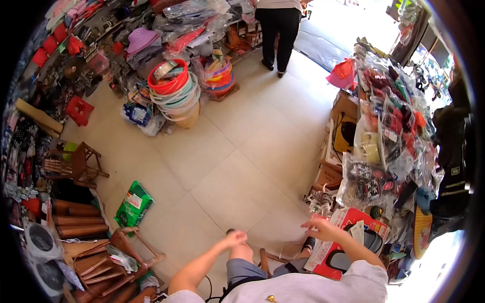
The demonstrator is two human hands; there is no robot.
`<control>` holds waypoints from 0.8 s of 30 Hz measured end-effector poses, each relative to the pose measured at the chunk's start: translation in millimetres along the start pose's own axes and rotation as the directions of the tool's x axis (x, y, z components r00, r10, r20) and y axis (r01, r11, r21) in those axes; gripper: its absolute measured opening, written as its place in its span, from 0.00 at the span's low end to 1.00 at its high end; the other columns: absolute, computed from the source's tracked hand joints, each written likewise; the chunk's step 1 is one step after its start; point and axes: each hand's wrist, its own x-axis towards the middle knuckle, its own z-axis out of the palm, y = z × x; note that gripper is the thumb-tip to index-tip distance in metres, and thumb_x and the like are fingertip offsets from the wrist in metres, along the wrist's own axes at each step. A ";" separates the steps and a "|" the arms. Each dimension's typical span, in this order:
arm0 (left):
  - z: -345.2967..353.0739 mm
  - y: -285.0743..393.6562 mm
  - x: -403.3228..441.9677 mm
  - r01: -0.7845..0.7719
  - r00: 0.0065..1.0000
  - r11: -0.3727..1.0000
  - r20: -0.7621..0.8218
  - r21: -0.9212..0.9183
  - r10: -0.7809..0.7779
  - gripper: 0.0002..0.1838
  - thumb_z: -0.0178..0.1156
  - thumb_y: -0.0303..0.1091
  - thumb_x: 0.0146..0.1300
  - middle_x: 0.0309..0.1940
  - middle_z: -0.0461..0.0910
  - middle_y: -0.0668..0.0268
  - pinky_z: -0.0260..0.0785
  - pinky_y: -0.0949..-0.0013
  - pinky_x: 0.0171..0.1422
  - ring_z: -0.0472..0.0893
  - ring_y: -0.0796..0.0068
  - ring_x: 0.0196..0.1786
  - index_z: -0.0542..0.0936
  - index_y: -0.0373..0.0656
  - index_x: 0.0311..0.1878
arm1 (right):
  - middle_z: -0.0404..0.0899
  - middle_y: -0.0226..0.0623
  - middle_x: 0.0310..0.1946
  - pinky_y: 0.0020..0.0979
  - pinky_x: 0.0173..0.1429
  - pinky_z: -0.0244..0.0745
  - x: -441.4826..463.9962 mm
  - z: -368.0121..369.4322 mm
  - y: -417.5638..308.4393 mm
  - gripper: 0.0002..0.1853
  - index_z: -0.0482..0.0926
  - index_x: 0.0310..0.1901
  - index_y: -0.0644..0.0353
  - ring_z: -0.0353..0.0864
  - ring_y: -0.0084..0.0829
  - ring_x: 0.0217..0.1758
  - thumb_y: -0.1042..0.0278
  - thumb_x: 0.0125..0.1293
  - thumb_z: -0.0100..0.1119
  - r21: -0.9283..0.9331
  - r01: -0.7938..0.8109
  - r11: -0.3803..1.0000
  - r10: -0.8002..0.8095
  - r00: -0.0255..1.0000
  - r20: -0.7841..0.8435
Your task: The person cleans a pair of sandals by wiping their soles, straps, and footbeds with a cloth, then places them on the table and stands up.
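Note:
My left hand (236, 238) is over my bare left knee, with nothing visible in it. Its fingers look loosely stretched, though they are small in view. My right hand (318, 228) hovers out to the right, fingers spread and bare of any object. Just beside it is a red and white box (323, 265) with dark, rounded items (339, 260) and a pale paper slip (357, 232) on top. Small plastic-wrapped goods (319, 200) lie just beyond the right fingers. I am seated, and a wooden stool leg (264, 260) shows between my legs.
A green bag (134, 204) lies on the tiled floor (237, 171). Wooden stools (83, 164) and a speaker (41, 237) line the left. Stacked buckets (174, 96) stand ahead. Wrapped goods (386, 126) fill the right side. Another person (277, 35) stands near the bright doorway.

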 end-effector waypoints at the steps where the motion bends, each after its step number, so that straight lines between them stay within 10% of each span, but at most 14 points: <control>1: 12.6 9.2 -30.2 -0.016 0.997 0.999 0.076 0.044 0.012 0.18 0.64 0.46 0.69 0.47 0.85 0.64 0.74 0.64 0.60 0.82 0.73 0.51 0.83 0.40 0.51 | 0.83 0.46 0.49 0.39 0.55 0.78 10.4 10.4 -0.5 0.18 0.81 0.56 0.56 0.84 0.41 0.49 0.65 0.65 0.66 0.079 0.002 0.997 -0.003 1.000 0.005; 6: 25.0 65.4 -117.5 0.137 0.751 0.940 0.586 0.312 -0.304 0.26 0.53 0.52 0.75 0.55 0.82 0.65 0.66 0.66 0.67 0.76 0.75 0.59 0.80 0.39 0.61 | 0.86 0.41 0.42 0.37 0.51 0.80 42.9 38.8 -28.4 0.16 0.84 0.53 0.53 0.86 0.38 0.45 0.61 0.64 0.66 0.144 0.063 0.988 -0.051 0.995 -0.082; 10: -7.2 42.3 -119.1 0.354 0.734 0.930 0.587 0.099 -0.342 0.27 0.51 0.53 0.76 0.58 0.80 0.66 0.64 0.66 0.68 0.73 0.76 0.61 0.78 0.38 0.61 | 0.88 0.35 0.40 0.30 0.47 0.79 27.1 38.0 -63.8 0.13 0.85 0.49 0.55 0.86 0.27 0.42 0.61 0.66 0.65 0.323 -0.109 0.940 -0.004 0.944 0.331; 12: -29.8 51.1 -110.8 0.289 0.745 0.946 0.585 0.147 -0.319 0.24 0.49 0.50 0.78 0.57 0.79 0.66 0.63 0.68 0.68 0.72 0.77 0.61 0.78 0.39 0.62 | 0.88 0.33 0.42 0.34 0.48 0.78 8.7 34.6 -76.8 0.15 0.85 0.51 0.55 0.84 0.28 0.41 0.62 0.64 0.64 0.078 -0.152 0.985 0.088 0.844 0.528; 24: -115.2 223.9 -43.8 0.467 0.791 0.884 0.438 0.017 -0.426 0.19 0.55 0.50 0.72 0.48 0.77 0.72 0.67 0.71 0.58 0.73 0.81 0.53 0.78 0.48 0.56 | 0.85 0.36 0.47 0.34 0.56 0.74 9.4 -46.8 7.8 0.20 0.79 0.57 0.60 0.81 0.29 0.51 0.58 0.69 0.63 0.224 -0.334 0.915 0.075 0.690 0.720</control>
